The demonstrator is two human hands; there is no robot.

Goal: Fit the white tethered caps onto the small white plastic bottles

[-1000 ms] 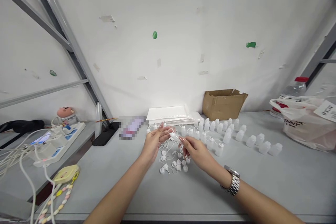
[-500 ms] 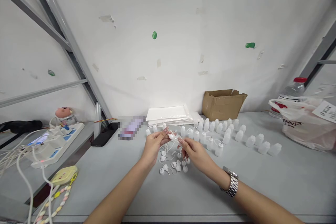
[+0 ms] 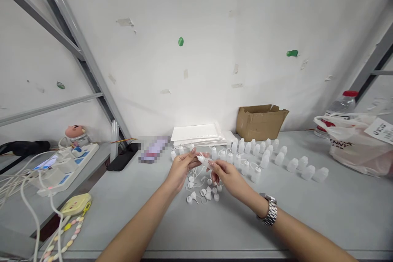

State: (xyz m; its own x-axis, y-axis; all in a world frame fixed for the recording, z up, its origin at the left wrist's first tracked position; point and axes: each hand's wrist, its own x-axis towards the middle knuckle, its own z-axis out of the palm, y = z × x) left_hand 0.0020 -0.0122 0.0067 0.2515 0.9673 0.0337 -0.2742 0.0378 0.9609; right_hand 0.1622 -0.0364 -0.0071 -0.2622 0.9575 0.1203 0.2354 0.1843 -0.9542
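1. Head view: your left hand [image 3: 180, 169] and right hand [image 3: 229, 177] meet above the middle of the desk [image 3: 307, 213], fingertips nearly touching.
2. Both hands pinch one small white bottle [image 3: 203, 160] between them. The fingers of each are curled close around it, the left at its tip end, the right at its body.
3. The bottle lies tilted, held clear of the desk, just above a scatter of loose white caps [image 3: 203, 190].
4. The caps lie on the desk directly below your hands, some with thin tethers trailing.
5. More white bottles [image 3: 264, 156] stand in rows to the right of your hands, running toward the desk's far edge.
6. A cardboard box [image 3: 260, 122] sits at the far edge behind those rows, against the wall.
7. A stack of white sheets [image 3: 198, 134] lies at the far edge, left of the box.
8. A plastic bag [image 3: 359, 147] rests near the right edge; a power strip [image 3: 66, 163] sits beyond the left edge.
9. A metal watch [image 3: 268, 209] is on your right wrist.
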